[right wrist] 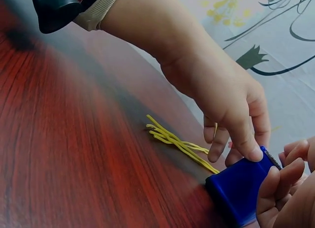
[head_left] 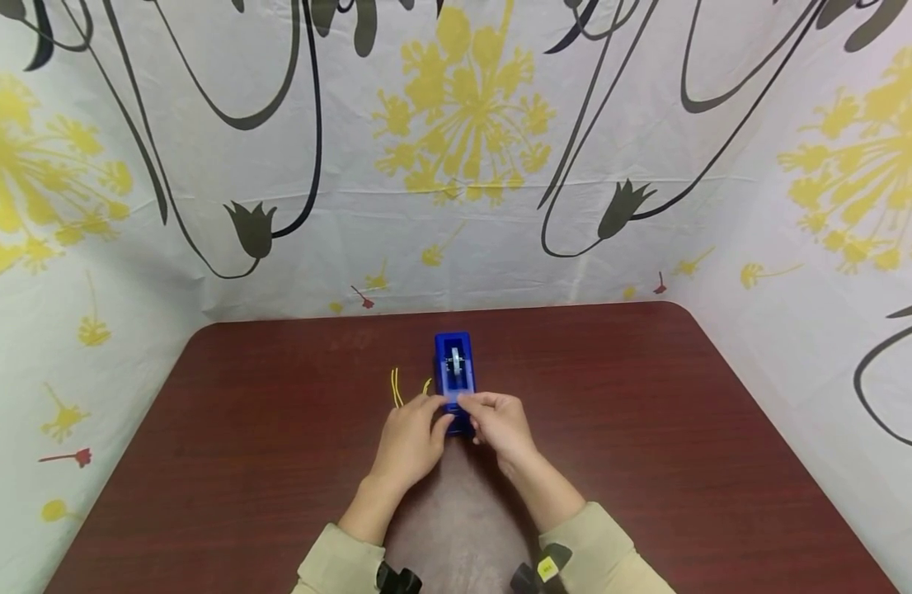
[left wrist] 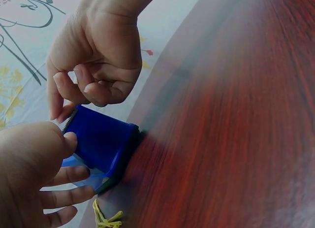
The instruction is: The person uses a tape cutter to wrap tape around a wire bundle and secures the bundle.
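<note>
A blue tape dispenser stands on the table, with its roll showing in the middle and its serrated cutter at the end nearest the person. At that end, my left hand holds the dispenser, thumb on the front face just below the cutter, index finger at the edge. My right hand has thumb and index finger pinched together at the cutter, other fingers curled. Any clear tape between those fingertips is too fine to make out.
Several yellow cords lie on the dark red wood table beside the dispenser, on the left-hand side. A white cloth with a flower print hangs behind the table and along its sides.
</note>
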`<state>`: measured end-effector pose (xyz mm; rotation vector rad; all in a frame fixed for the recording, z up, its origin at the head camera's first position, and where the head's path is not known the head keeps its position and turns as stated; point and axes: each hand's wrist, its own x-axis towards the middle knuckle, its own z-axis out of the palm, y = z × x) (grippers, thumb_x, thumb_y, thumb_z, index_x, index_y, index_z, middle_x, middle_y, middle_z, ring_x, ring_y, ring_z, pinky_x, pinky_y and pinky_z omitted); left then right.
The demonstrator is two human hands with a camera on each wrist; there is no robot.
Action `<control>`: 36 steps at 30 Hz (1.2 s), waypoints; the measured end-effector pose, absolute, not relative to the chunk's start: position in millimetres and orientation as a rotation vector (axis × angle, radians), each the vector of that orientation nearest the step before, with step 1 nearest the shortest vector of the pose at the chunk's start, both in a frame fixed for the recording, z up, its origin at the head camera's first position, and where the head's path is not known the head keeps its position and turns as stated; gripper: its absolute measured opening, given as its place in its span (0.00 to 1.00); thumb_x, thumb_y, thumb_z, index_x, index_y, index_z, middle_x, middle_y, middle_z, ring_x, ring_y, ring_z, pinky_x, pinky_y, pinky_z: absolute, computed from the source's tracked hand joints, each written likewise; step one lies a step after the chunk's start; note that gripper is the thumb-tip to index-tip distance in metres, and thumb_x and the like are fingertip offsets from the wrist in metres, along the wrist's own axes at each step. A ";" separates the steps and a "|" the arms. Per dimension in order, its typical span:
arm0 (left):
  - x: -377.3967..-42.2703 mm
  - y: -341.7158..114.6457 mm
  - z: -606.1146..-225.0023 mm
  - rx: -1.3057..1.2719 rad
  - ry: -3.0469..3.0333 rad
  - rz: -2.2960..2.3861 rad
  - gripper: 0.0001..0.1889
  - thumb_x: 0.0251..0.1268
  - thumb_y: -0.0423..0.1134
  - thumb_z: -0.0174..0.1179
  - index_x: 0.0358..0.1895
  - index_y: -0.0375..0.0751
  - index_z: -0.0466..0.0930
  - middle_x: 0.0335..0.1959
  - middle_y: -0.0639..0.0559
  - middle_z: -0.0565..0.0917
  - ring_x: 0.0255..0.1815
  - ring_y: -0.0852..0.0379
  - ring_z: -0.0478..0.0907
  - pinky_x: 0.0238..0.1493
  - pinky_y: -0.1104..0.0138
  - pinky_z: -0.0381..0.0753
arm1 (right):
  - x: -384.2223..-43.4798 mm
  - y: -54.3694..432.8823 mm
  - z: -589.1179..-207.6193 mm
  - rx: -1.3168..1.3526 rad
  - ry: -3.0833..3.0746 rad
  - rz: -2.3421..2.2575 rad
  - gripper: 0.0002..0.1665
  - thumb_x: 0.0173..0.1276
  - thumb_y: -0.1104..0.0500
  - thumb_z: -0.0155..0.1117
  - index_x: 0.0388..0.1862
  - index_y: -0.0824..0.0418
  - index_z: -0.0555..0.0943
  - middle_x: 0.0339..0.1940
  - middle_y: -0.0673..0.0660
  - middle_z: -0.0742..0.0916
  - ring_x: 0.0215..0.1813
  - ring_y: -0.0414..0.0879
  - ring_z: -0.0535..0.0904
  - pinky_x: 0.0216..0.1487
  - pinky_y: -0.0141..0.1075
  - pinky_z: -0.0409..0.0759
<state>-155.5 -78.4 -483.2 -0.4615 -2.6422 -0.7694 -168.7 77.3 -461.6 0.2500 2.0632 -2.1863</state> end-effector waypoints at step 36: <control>-153.7 -77.1 -481.4 -0.423 -2.681 -0.744 0.13 0.71 0.43 0.64 0.52 0.41 0.85 0.43 0.47 0.87 0.43 0.48 0.84 0.46 0.48 0.79 | -158.1 77.3 -461.9 0.183 2.063 -2.170 0.15 0.68 0.59 0.70 0.39 0.74 0.84 0.11 0.47 0.74 0.13 0.36 0.66 0.19 0.29 0.71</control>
